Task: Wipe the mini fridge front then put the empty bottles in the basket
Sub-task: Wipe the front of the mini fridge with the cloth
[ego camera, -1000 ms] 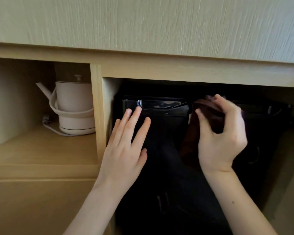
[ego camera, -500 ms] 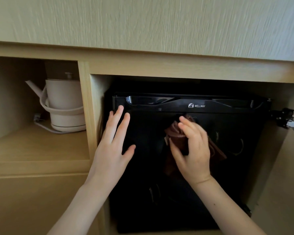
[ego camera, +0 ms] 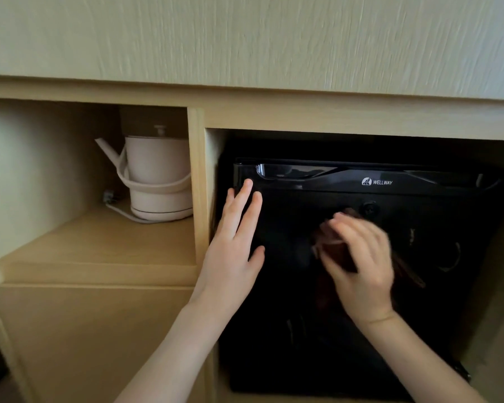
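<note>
A glossy black mini fridge (ego camera: pixel 437 309) sits inside a light wooden cabinet bay, with a white WELLWAY logo on its top band. My left hand (ego camera: pixel 234 245) lies flat on the door's left side, fingers spread and pointing up. My right hand (ego camera: pixel 361 263) presses a dark brown cloth (ego camera: pixel 339 254) against the middle of the door; the hand is motion-blurred. Part of the cloth hangs out to the right of the hand. No bottles or basket show in this view.
A white electric kettle (ego camera: pixel 154 173) on its base stands on the open shelf (ego camera: pixel 99 245) to the left, with its cord beside it. A wooden divider (ego camera: pixel 197 184) separates shelf and fridge bay. A cabinet front (ego camera: pixel 93 338) lies below the shelf.
My right hand with the cloth has gone from the fridge's top band down to the middle of the door. My left hand stays flat on the left side.
</note>
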The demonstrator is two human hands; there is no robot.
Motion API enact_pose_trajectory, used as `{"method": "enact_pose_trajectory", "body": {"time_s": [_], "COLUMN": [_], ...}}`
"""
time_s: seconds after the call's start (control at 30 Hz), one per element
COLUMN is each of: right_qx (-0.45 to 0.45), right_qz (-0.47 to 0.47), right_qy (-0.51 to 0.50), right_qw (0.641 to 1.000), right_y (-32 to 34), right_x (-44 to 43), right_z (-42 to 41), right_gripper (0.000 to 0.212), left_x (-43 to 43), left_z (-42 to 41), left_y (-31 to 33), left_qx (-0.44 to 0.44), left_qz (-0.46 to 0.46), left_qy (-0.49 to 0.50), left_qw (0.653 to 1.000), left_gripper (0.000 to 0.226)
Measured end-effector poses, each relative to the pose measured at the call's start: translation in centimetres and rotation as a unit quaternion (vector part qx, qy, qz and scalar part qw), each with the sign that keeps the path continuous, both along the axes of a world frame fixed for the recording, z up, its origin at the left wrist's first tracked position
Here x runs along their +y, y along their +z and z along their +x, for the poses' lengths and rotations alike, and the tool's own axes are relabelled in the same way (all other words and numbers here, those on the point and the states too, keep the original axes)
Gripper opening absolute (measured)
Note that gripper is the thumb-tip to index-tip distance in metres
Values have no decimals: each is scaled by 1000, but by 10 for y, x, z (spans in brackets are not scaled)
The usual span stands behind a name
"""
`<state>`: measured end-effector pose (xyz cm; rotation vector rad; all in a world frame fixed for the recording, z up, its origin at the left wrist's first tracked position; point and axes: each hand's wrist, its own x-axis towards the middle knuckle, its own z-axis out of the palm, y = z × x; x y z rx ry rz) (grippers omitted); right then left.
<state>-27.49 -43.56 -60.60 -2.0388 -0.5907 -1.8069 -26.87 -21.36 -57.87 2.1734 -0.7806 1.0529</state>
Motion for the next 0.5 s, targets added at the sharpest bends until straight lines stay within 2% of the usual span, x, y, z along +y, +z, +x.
{"method": "enact_pose_trajectory", "body": {"time_s": [0.1,0.17,0.2,0.27,0.33,0.37,0.43,0.5], "right_qx": [-57,-71,-64,-19,35,51,60,38], "right_qz": [101,126,108,5,-98,-119,-117,-71], "right_qy": [-25,-20,-10,30,43,38,22,9], "right_qw": [993,989,992,999,994,991,991,997], "right_y": [25,36,36,25,4,-5,-15,-13], "right_x": [11,34,46,61,58,48,23,3], "right_z": [1,7,10,12,9,6,1,-5], "right_gripper": [34,32,32,36,43,47,50,43], "left_x": [-1,0,1,3,4,4,3,2], "left_z": [0,-1,-1,1,2,2,0,-2], "left_y": [0,-1,-1,-1,-1,0,1,2], "left_qx": [-4,-3,-2,2,7,9,12,12], "left_qz": [17,20,19,16,19,23,28,27], "left_qy": [13,13,11,6,7,12,20,20], "left_qw": [1000,1000,1000,1000,1000,1000,999,999], "left_gripper": [92,91,91,92,92,92,94,95]}}
